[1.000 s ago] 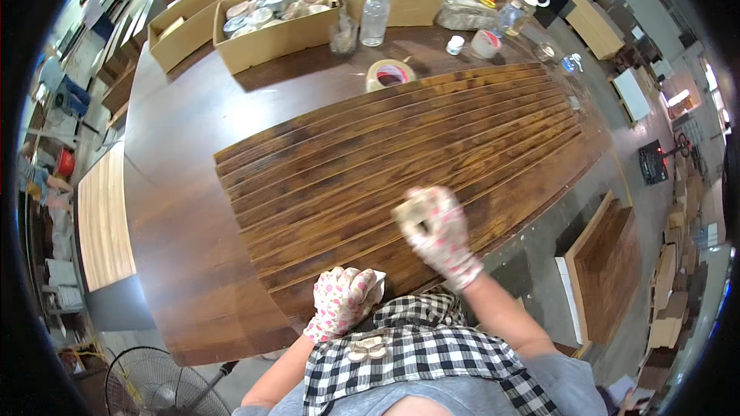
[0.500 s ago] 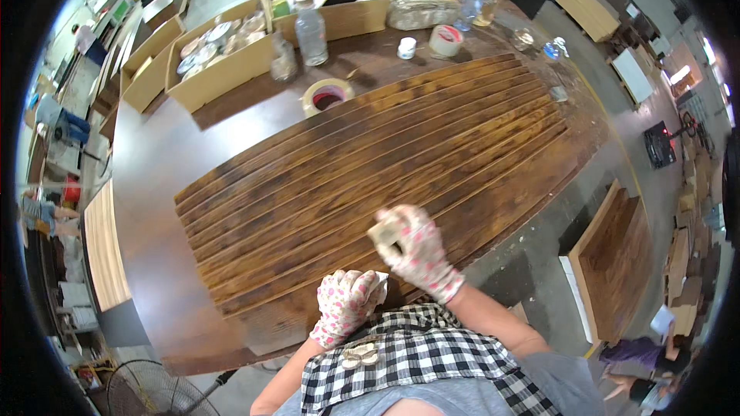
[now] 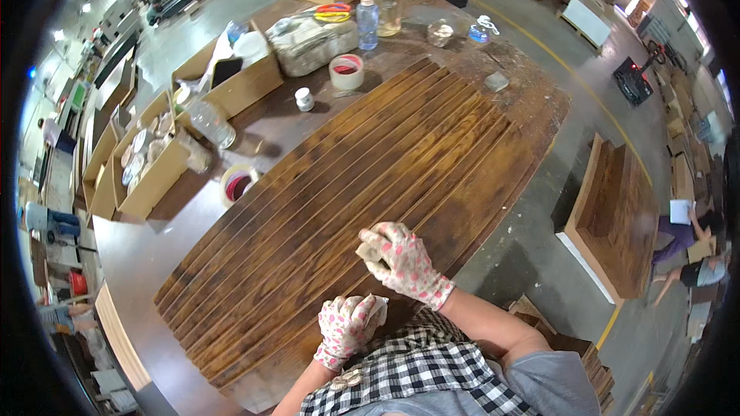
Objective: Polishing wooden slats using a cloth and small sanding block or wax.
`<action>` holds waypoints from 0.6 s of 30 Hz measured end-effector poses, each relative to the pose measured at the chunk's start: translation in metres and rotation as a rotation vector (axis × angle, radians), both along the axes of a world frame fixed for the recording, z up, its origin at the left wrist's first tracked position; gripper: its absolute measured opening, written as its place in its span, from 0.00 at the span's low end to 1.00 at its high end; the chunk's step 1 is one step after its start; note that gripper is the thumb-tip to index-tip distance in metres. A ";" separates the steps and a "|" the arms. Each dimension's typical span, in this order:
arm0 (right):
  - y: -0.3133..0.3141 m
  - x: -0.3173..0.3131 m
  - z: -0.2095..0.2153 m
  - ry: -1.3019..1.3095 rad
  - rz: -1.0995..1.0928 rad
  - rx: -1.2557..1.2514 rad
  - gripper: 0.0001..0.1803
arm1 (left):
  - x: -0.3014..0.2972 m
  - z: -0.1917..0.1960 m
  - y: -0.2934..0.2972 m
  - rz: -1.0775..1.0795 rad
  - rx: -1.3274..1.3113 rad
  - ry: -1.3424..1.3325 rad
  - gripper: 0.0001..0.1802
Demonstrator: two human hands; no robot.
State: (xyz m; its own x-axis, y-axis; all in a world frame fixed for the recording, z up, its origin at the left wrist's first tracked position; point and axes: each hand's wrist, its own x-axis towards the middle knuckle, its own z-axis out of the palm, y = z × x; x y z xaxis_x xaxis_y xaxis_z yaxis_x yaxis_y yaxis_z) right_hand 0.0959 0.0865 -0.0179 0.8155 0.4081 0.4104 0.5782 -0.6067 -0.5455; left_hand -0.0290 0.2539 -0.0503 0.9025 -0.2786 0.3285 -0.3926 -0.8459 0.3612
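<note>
Brown stained wooden strips [image 3: 324, 208] lie side by side across the dark table, their faces mottled light and dark. Over their near part is my right hand [image 3: 406, 263], in a pink-dotted white glove, with fingers curled round a small beige piece [image 3: 365, 253]; whether it is cloth or sponge I cannot tell. My left hand [image 3: 347, 325], gloved alike, is closed by the table's near edge beside the closest strip. A crumpled white wad [image 3: 378, 310], paper or cloth, shows at its fingers.
Open cardboard boxes [image 3: 158, 194] of small goods stand at the far left. Tape rolls [image 3: 346, 79], a small white bottle [image 3: 305, 99], clear bottles [image 3: 368, 25] and a wrapped bundle [image 3: 308, 45] line the far side. Wooden panels [image 3: 617, 216] stand on the floor at right.
The whole view has turned, so the strips and table items appear rotated and shifted left. My right hand is still curled round the beige piece; my left stays by the near edge.
</note>
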 end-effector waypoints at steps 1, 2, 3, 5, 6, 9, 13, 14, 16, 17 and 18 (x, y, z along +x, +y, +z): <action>-0.008 0.011 -0.002 0.007 -0.042 0.010 0.14 | 0.007 0.002 -0.005 -0.016 -0.009 0.015 0.23; -0.029 0.027 -0.001 -0.037 -0.074 -0.052 0.15 | 0.015 0.004 -0.010 -0.031 -0.018 0.031 0.23; -0.050 0.049 0.005 -0.074 -0.095 -0.107 0.16 | 0.018 0.005 -0.011 -0.032 -0.007 0.036 0.23; -0.101 0.087 -0.003 0.064 -0.273 -0.040 0.16 | 0.025 0.008 -0.017 -0.044 0.007 0.009 0.23; -0.127 0.104 -0.006 -0.078 -0.336 -0.074 0.15 | 0.027 0.004 -0.021 -0.050 0.018 -0.034 0.23; -0.140 0.110 -0.002 -0.096 -0.306 -0.048 0.19 | 0.032 0.002 -0.026 -0.080 0.023 -0.015 0.27; -0.097 0.077 0.006 0.003 -0.039 -0.036 0.15 | 0.039 0.004 -0.030 -0.093 0.045 0.008 0.26; -0.107 0.088 0.003 -0.028 -0.090 -0.025 0.15 | 0.039 0.002 -0.031 -0.083 0.054 -0.008 0.26; -0.148 0.122 -0.006 -0.113 -0.152 -0.069 0.14 | 0.042 0.008 -0.040 -0.052 0.053 -0.009 0.25; -0.162 0.139 0.003 -0.063 -0.272 -0.083 0.13 | 0.037 0.001 -0.038 -0.018 0.025 -0.050 0.28; -0.197 0.163 -0.010 -0.163 -0.298 -0.100 0.12 | 0.045 0.010 -0.043 -0.045 0.037 -0.029 0.21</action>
